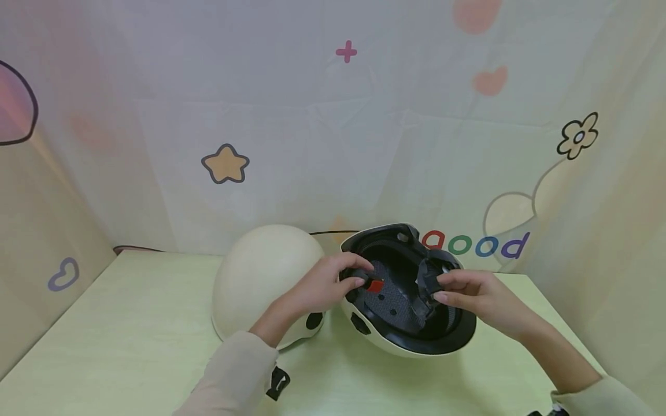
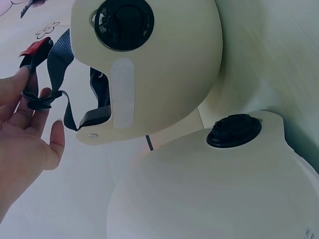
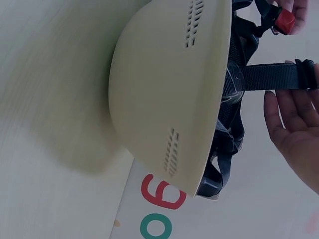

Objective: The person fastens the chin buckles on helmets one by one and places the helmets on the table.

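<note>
A cream helmet lies upside down on the table, its black padded inside facing up. My left hand pinches a black chin strap with a red buckle over the helmet's left side. On the opposite side my right hand grips the other black strap between thumb and fingers. That strap is drawn out straight from the rim in the right wrist view. The two strap ends are apart. A second cream helmet sits dome up at the left, partly behind my left forearm.
The pale green table reaches back to a printed cloth backdrop. More cloth closes in both sides. A dark cord runs along the table's back edge.
</note>
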Demonstrator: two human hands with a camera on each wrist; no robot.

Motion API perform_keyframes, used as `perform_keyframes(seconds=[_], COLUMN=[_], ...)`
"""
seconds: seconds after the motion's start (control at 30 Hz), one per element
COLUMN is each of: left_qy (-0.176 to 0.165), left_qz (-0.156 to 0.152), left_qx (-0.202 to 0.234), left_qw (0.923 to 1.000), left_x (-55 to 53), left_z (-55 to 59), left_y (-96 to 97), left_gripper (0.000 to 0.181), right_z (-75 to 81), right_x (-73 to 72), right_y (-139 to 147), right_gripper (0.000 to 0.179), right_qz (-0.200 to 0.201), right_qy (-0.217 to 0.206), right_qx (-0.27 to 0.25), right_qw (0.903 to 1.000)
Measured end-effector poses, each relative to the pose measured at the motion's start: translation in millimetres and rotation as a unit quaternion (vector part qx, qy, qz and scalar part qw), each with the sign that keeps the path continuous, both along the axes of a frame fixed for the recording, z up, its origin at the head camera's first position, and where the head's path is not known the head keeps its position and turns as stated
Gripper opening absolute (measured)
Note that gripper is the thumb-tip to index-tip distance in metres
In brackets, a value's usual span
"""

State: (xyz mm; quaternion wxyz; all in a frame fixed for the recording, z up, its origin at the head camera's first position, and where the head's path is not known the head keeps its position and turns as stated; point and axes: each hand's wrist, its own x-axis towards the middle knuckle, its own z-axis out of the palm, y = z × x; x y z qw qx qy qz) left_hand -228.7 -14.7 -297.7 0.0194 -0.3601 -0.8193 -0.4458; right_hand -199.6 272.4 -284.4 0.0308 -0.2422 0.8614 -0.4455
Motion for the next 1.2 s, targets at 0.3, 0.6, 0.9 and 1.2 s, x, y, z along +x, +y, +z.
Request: perform_keyframes(seconds=[0.3,0.6,0.9,1.2], left_qy=[0.009,0.027,-0.005,-0.045], left_qz=[0.006,0.013,0.022,0.006], left_qx=[0.019,0.049,0.084,0.11], left_qw=[0.9998,0.9983,0.9962,0.9929], left_x=[0.4,3.3,4.7,5.5], left_z=[1.5,2.7,-1.3,-5.5], left_y=[4.7,14.2,24.7,24.9], left_gripper=[0.007,0.012,0.015,0.015], right_z=[3.6,2.4,0.4,1.0], right_x=[-0.3,-0.7,-0.9,0.6], right_y=[-13,-25,-32,-36], right_gripper=[0.024,0.024,0.02,0.019], right_qz=[0.023,0.025,0.038,0.014], right_qy=[0.015,0.047,0.066,0.062], right_qx=[-0.012,-0.018,-0.035,-0.03], right_qw=[0.9996,0.9984,0.9965,0.9975])
